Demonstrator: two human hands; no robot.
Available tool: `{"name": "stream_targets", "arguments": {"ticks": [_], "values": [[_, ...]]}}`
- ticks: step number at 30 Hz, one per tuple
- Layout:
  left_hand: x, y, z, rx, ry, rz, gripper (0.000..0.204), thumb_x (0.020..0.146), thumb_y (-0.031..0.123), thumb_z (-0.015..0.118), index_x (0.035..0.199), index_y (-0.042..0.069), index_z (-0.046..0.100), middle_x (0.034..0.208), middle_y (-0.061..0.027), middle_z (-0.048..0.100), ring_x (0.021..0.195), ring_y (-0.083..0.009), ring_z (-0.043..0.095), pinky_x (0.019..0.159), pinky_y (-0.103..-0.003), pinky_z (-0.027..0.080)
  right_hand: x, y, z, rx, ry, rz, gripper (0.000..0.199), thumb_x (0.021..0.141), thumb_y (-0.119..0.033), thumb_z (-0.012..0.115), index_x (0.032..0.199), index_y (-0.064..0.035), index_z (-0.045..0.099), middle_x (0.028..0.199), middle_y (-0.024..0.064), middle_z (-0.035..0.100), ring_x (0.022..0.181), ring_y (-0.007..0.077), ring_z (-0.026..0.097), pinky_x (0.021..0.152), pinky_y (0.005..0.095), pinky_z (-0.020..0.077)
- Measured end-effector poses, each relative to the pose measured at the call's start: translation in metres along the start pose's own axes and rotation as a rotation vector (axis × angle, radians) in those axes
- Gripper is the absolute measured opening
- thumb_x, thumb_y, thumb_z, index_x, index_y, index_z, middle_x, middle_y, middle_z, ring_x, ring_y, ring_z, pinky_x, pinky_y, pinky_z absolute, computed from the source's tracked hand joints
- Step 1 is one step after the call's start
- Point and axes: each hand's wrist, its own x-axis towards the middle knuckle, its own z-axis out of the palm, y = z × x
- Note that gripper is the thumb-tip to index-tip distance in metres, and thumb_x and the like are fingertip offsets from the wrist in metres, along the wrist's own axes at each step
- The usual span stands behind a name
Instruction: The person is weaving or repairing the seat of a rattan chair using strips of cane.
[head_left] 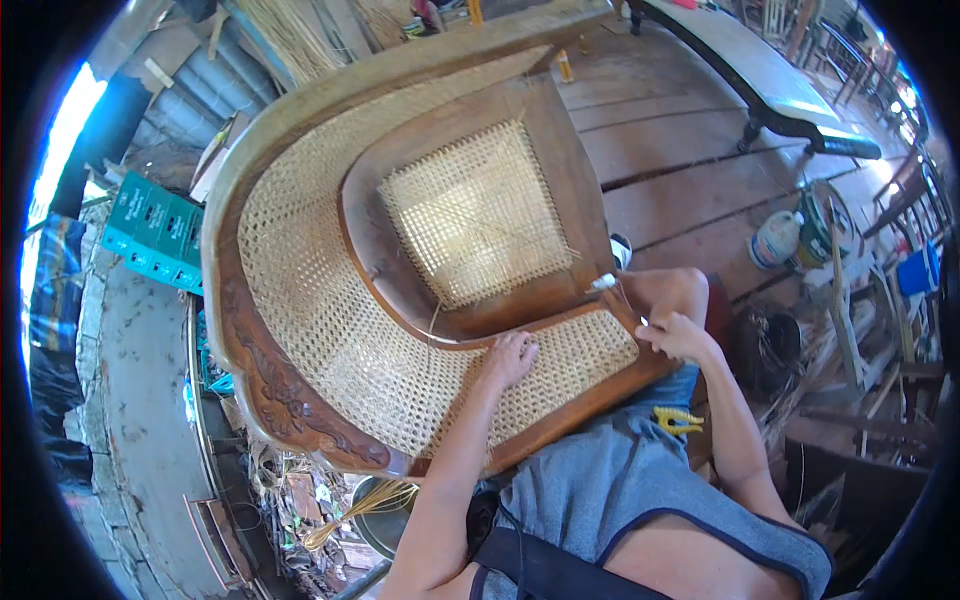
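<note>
From the head camera, the left hand (512,357) lies on the woven cane panel (560,365) of a wooden chair (300,390), fingers curled. The right hand (672,335) pinches a thin cane strand (622,298) just beside the chair's edge.

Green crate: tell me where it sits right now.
In the head view the green crate sits at the left, on the ground just outside the curved wooden rim of the cane chair, well away from the left hand.
</note>
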Motion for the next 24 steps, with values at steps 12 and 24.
{"name": "stream_targets", "arguments": {"ticks": [12,24], "values": [[0.219,0.04,-0.153,-0.224,0.82,0.147,0.032,0.093,0.024,0.061,0.115,-0.001,0.062,0.107,-0.0213,0.067,0.1,-0.0367,0.064,0.09,-0.043,0.05,0.023,-0.013,-0.019,0.165,-0.324,0.006,0.036,0.098,-0.031,0.049,0.096,0.0,0.068,0.071,0.0087,0.067,0.055,0.019,0.063,0.052,0.0339,0.0518],[0.26,0.041,-0.169,-0.138,0.601,0.088,0.016,0.093,0.023,0.062,0.098,0.008,0.06,0.085,-0.007,0.064,0.082,-0.0226,0.059,0.075,-0.041,0.049,0.075,-0.094,-0.06,0.35,-0.091,-0.116,0.021,0.098,-0.017,0.052,0.089,-0.0001,0.06,0.068,0.0063,0.061,0.057,0.016,0.061,0.053,0.0309,0.0491]]}}
